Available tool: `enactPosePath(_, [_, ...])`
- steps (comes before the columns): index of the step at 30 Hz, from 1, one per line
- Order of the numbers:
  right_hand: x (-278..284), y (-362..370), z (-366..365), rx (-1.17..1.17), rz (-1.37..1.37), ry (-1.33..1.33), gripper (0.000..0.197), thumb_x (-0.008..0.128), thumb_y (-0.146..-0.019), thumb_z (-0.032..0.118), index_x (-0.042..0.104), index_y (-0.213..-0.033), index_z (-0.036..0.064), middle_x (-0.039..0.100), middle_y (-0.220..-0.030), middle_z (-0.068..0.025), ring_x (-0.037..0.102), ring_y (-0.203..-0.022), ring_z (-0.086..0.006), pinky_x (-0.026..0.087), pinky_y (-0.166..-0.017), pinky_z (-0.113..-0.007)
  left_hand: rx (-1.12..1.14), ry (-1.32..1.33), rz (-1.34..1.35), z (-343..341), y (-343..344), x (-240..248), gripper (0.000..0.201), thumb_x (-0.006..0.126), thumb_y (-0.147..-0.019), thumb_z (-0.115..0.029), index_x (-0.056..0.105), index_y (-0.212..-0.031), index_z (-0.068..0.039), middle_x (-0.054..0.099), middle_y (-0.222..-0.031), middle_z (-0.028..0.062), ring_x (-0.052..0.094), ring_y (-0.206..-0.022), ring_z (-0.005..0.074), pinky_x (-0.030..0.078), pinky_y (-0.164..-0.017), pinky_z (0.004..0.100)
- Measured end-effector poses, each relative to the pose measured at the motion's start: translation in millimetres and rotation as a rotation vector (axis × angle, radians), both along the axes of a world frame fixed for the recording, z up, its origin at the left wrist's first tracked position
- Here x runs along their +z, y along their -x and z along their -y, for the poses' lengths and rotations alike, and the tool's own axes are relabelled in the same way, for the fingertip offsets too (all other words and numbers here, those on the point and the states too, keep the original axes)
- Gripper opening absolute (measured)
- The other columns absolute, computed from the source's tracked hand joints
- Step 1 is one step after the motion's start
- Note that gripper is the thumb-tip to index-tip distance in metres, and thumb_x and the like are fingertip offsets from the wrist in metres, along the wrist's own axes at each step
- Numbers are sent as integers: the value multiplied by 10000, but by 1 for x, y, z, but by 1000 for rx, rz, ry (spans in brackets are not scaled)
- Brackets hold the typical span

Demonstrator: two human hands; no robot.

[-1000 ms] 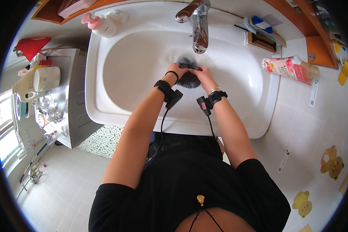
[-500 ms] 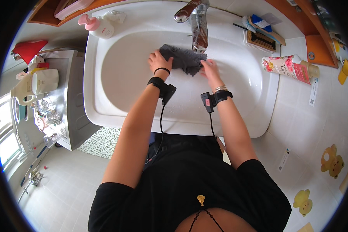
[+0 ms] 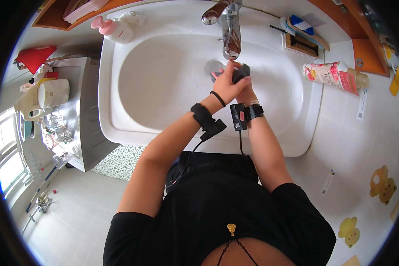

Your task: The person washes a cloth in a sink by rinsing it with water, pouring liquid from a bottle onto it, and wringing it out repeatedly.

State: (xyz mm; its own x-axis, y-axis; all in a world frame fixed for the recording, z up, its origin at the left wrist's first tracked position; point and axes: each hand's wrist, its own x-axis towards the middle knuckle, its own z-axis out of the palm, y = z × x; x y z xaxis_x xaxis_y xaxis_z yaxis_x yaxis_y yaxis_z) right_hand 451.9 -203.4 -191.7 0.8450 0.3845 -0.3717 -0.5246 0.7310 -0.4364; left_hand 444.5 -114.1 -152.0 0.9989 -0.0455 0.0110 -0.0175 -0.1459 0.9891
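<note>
Both my hands are pressed together over the white sink basin (image 3: 155, 84), just under the chrome tap (image 3: 228, 31). My left hand (image 3: 226, 82) lies on top and closes over a bunched dark grey cloth (image 3: 240, 73). Most of my right hand (image 3: 248, 88) is hidden beneath the left one and also grips the cloth. Only a small dark wad of the cloth shows between the fingers. Each wrist carries a black band with a small device and a cable.
A pink-capped pump bottle (image 3: 113, 29) stands at the sink's back left. A brush (image 3: 303, 33) lies on a tray at the back right, with a flowered tube (image 3: 330, 75) beside it. A metal rack with a white mug (image 3: 53, 93) stands to the left.
One second ago the cloth was bunched in both hands; half a second ago it was spread flat near the tap. Now it is squeezed into a wad again, closer to the basin's middle.
</note>
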Motion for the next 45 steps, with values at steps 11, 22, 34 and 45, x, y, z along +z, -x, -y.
enactPosePath(11, [29,12,-37,-207,-443,-26,265,359,-861,200,432,-1049,27,484,-1044,-121,470,-986,-216,389,-862,-392,-84,-844,260,-36,-29,-27,365,553,-722,-430,552,-590,-89,546,-536,93,534,-514,307,423,-482,395])
enactPosePath(22, [-36,-3,-7,-10,-94,1335,492,472,-816,314,368,-1143,-39,470,-1100,-128,458,-1005,-208,404,-791,-310,533,-687,-245,-81,-37,-85,399,612,-697,-371,489,-946,-84,542,-843,123,518,-811,300,421,-701,376])
enactPosePath(34, [-30,-3,17,-5,-125,12,365,336,-857,345,472,-1025,50,538,-984,-114,518,-927,-218,411,-815,-335,152,-172,-359,16,-16,-25,251,584,-730,-182,449,-909,-68,572,-805,167,551,-800,315,427,-699,358])
enactPosePath(45, [12,7,-24,-211,-379,-16,266,339,-871,220,439,-981,-1,500,-1007,-124,512,-908,-222,429,-796,-372,-54,-825,223,-8,-16,-21,330,519,-755,-381,537,-566,-111,560,-554,87,551,-507,263,430,-456,354])
